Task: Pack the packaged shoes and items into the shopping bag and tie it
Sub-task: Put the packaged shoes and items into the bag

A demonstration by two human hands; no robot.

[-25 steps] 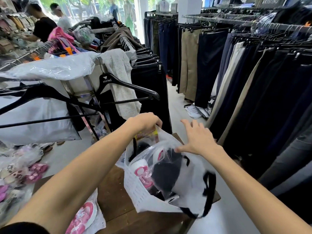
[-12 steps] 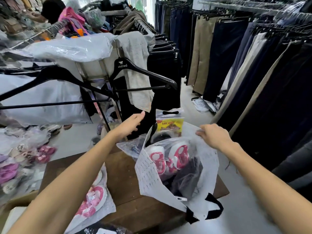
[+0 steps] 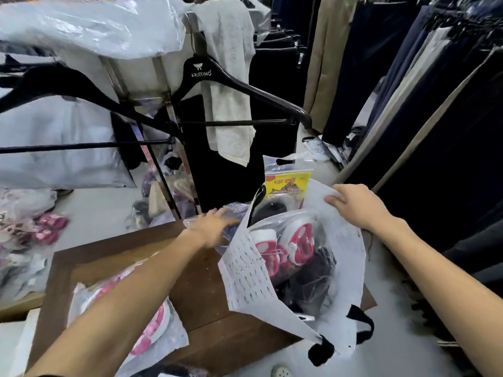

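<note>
Shopping bag (image 3: 321,270) sits on the wooden surface (image 3: 201,289), mouth open, packaged shoes (image 3: 283,246) inside. Right hand (image 3: 356,206) pinches the far rim; left hand (image 3: 215,227), fingers spread, reaches a clear packet (image 3: 231,213) beside it. Best keep the rim high, slide the packet in flat.

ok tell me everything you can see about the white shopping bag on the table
The shopping bag is white, of thin sheet with rows of small dark print, and has black loop handles. It stands open on the far right corner of the brown wooden table, its near end overhanging the edge. The right hand pinches its far rim, holding the mouth open. Inside lie pink-and-white shoes in clear plastic and dark items; a yellow-labelled packet sticks up behind. The blurred left hand is beside it.
</note>
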